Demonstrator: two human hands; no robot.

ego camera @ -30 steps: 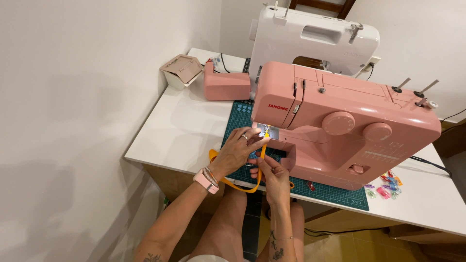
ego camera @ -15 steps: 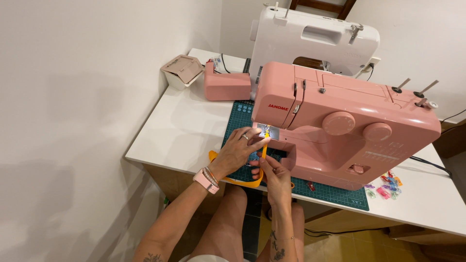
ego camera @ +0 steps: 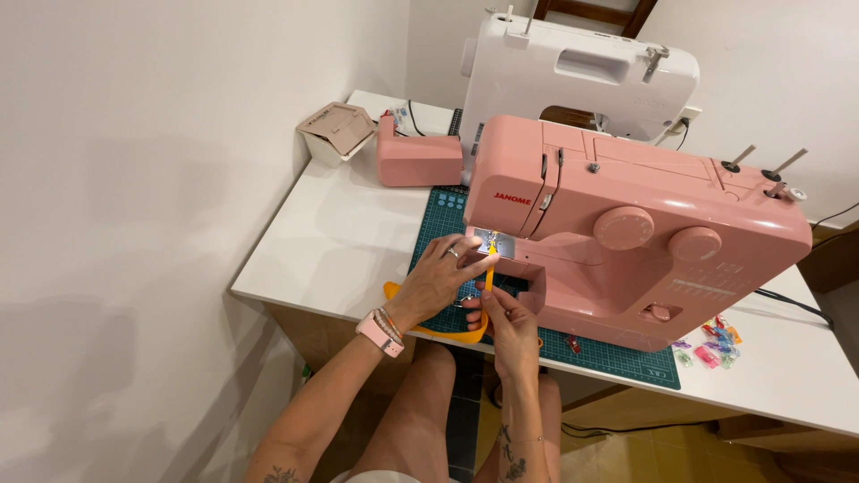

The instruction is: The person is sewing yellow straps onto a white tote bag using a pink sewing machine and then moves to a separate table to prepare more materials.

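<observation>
White table (ego camera: 331, 241), open box (ego camera: 336, 132), contents unclear

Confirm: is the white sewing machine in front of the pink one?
No, the white sewing machine stands behind the pink sewing machine, farther from the person and nearer the wall.

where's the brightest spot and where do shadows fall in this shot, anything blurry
Head view: brightest at the lit needle area of the pink plastic sewing machine, washed out by glare; soft grey shadows spread across the white wall; left hand and right hand look sharp.
</observation>
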